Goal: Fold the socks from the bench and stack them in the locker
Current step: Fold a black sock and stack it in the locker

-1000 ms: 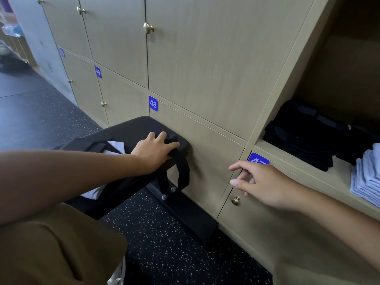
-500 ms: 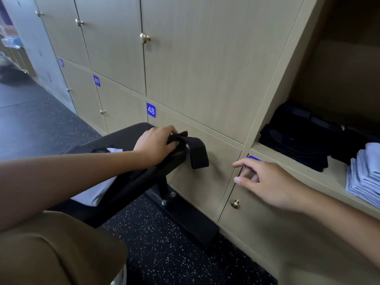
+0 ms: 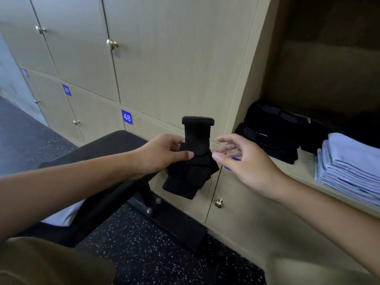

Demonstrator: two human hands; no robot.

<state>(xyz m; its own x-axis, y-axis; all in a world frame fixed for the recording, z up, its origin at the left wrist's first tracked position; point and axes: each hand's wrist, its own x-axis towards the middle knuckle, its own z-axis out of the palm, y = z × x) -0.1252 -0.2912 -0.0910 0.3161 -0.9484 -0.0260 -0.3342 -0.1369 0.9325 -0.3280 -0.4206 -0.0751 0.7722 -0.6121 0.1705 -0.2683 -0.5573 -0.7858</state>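
Note:
My left hand (image 3: 162,156) pinches a black sock (image 3: 195,159) in mid-air, in front of the locker doors and past the end of the black bench (image 3: 107,149). The sock's cuff sticks up and its foot hangs down. Just to the sock's right, my right hand (image 3: 240,161) is open with spread fingers, a small gap from the fabric. The open locker (image 3: 308,171) at right holds a stack of folded black socks (image 3: 273,130) and a stack of folded light blue socks (image 3: 349,161) on its shelf. A white sock (image 3: 61,217) lies on the bench under my left forearm.
Closed beige locker doors with brass knobs (image 3: 219,203) fill the wall, one tagged 48 (image 3: 126,117). The bench's black foot (image 3: 178,223) stands on the speckled dark floor (image 3: 144,254). My khaki-clad knees sit at the bottom left and bottom right.
My left hand has lifted the black sock off the bench end and carried it right and up. My right hand has risen toward the sock.

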